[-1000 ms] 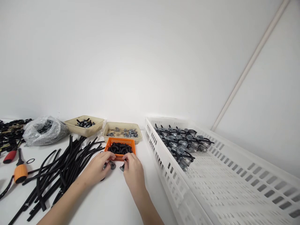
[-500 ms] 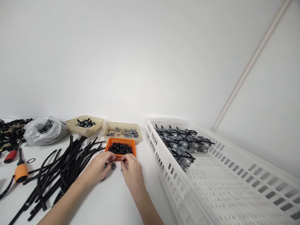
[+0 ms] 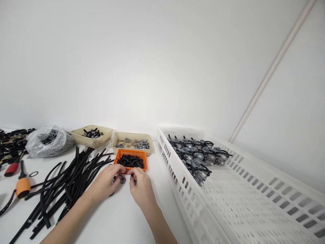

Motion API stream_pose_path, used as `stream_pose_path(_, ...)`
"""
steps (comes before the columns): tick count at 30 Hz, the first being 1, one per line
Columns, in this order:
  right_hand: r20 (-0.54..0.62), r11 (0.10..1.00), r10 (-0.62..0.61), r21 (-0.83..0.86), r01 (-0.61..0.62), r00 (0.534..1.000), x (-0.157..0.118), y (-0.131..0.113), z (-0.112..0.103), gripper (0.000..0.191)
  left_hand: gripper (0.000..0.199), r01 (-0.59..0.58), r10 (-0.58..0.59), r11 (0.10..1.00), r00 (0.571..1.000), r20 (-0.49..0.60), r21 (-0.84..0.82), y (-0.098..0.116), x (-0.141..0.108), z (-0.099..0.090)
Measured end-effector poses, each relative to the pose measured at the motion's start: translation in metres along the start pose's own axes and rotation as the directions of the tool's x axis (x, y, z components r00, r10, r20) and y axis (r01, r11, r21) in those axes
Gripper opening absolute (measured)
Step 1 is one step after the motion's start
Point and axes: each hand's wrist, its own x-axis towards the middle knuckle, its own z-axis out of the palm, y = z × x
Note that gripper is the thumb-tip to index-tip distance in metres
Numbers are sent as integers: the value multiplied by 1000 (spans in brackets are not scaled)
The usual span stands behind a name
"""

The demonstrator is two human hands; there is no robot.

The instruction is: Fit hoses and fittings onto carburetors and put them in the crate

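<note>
You're working just in front of the orange plastic basket (image 3: 130, 151).
Right grip (image 3: 134, 179) clenched on a small black fitting (image 3: 135, 182); left grip (image 3: 117, 178) curled beside a grey fitting (image 3: 123, 180), can't tell if grasping.

Basket (image 3: 129, 151) on bench (image 3: 114, 223), hose pieces (image 3: 130, 161) inside. Directly behind, left tray (image 3: 91, 141) and right tray (image 3: 132, 144), side by side. Long hoses (image 3: 68, 179) left of basket, screwdrivers (image 3: 22, 187) further left. Perforated crate (image 3: 177, 173) right of basket, carburetors (image 3: 194, 157) inside at far end.
</note>
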Motion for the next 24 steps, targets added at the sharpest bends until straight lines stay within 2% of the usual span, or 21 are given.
stream_pose_path(12, 45, 998, -44, 47, 42, 998, -1, -2, 1, 32, 21, -13, 12, 999, 1000, -5, -38, 0, 1, 0)
stream_pose_path(24, 53, 999, -22, 27, 21, 998, -3, -2, 1, 39, 21, -23, 23, 999, 1000, -9, -32, 0, 1, 0)
